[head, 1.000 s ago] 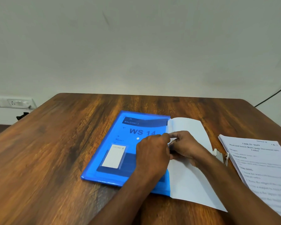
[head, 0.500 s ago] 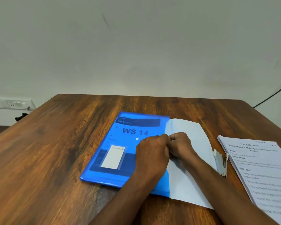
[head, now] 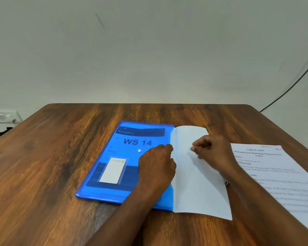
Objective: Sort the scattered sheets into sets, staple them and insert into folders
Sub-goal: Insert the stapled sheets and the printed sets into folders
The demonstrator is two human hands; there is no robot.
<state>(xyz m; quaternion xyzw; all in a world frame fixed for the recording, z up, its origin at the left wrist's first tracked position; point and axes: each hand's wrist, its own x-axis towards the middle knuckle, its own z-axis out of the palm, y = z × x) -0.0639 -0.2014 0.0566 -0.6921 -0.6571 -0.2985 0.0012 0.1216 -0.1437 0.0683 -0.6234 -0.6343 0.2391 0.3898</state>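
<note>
A translucent blue folder (head: 132,157) marked "WS 14" lies flat on the wooden table (head: 60,157). A set of white sheets (head: 199,183) sticks out of its right side, blank face up. My left hand (head: 156,167) rests on the folder's right edge, fingers curled and fingertips at the opening. My right hand (head: 212,153) lies on the white sheets, a little right of the left hand, its fingertips pinched together on the top sheet. Only a small tip of the stapler (head: 226,183) shows beside my right forearm.
A stack of printed sheets (head: 277,174) lies at the table's right edge. A wall socket (head: 0,117) is off the table's left corner, and a black cable (head: 292,86) runs down the wall at the right.
My right hand has moved right, away from the left hand and the folder's edge, onto the white sheets. The left hand stays on the folder. My right forearm now covers the stapler.
</note>
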